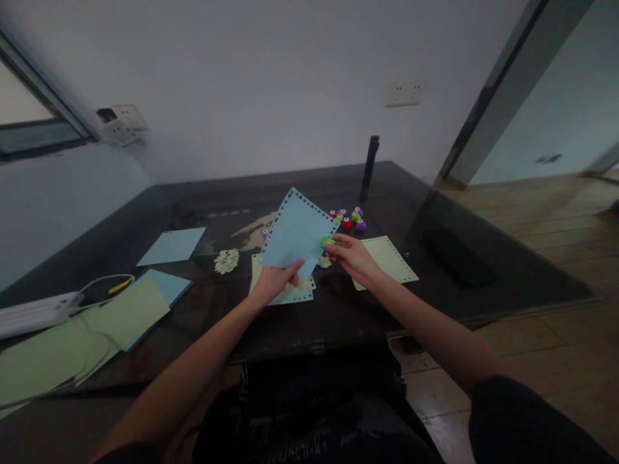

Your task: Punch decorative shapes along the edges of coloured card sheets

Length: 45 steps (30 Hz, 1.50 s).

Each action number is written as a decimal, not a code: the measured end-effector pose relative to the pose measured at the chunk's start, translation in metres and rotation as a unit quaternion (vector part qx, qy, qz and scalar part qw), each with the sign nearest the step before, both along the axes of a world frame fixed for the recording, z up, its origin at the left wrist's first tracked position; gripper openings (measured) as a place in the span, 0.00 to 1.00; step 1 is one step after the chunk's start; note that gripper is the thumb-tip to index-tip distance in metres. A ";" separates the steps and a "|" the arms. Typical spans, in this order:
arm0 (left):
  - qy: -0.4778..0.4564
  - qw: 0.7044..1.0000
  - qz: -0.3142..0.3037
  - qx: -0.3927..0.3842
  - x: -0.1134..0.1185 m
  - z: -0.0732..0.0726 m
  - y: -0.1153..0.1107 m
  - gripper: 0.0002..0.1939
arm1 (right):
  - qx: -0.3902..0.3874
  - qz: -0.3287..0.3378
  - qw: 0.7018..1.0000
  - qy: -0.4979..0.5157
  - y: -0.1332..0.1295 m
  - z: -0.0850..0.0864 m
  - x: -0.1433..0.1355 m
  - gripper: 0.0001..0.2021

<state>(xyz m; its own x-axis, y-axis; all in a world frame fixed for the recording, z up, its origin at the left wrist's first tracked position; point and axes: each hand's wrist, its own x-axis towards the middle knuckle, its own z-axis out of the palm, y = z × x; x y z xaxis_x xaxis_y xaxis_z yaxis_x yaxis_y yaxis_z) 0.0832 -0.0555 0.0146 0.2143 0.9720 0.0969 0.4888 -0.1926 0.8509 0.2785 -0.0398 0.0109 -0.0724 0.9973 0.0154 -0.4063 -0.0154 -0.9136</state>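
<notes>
My left hand (276,281) pinches the lower edge of a light blue sheet of paper (297,229), held tilted above the table. Small punched holes run along its upper edges. Between the fingers of my right hand (356,259) is a small green craft punch (327,242), at the sheet's right edge. Whether the paper sits inside its slot I cannot tell. Beneath the sheet lie pale papers with punched borders (290,298), partly covered. Several red, green and purple punches (347,223) stand behind my right hand. A punched cream sheet (391,261) lies beside that hand.
Paper cut-outs (227,260) form a small pile left of centre. Blue paper (174,247) and pale green sheets (120,316) lie at the left, near a white power strip (39,314) with cables. A dark flat case (457,256) lies right; a black upright object (370,169) stands behind.
</notes>
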 end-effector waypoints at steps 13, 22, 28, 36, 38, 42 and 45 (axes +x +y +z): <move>0.000 1.000 0.003 -0.010 0.001 0.005 -0.001 0.23 | -0.004 -0.010 1.000 0.001 -0.001 0.001 -0.001 0.17; 0.008 1.000 -0.003 -0.003 0.000 0.004 -0.002 0.24 | 0.001 0.003 1.000 -0.019 0.001 -0.001 0.001 0.16; -0.004 1.000 -0.002 -0.001 0.001 0.004 -0.002 0.23 | 0.002 -0.001 1.000 -0.009 -0.001 0.000 0.000 0.16; -0.005 1.000 0.006 -0.007 0.003 0.008 -0.004 0.23 | 0.000 -0.003 1.000 0.004 -0.001 0.002 -0.001 0.15; -0.001 1.000 0.006 -0.002 0.002 0.008 -0.004 0.23 | 0.007 0.000 1.000 0.008 -0.002 0.003 -0.002 0.15; 0.010 1.000 0.003 0.008 0.001 0.006 -0.003 0.24 | 0.009 -0.001 1.000 0.016 -0.002 0.002 -0.002 0.15; 0.014 1.000 0.008 0.010 0.002 0.006 -0.004 0.24 | 0.003 -0.003 1.000 0.010 -0.001 0.001 -0.002 0.16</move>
